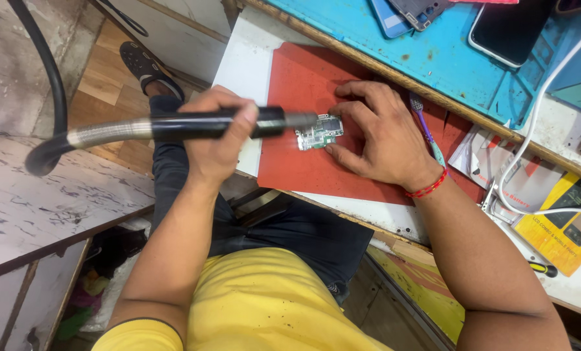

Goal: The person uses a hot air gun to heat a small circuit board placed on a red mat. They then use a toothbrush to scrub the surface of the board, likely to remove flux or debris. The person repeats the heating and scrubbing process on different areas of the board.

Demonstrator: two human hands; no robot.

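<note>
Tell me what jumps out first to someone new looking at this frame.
First, the black cylindrical handpiece on a silver flexible hose, gripped in the left hand at centre, its tip at the small green circuit board. The right hand pins that board onto the red mat on the white bench. Behind, a bright blue work mat holds phones along the top edge.

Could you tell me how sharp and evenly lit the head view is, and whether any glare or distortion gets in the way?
Head view: even, soft light with faint shadows; the circuit board and right hand on the red mat are sharp; mild glare on the left hand's black tool; wide-angle bending toward the edges.
</note>
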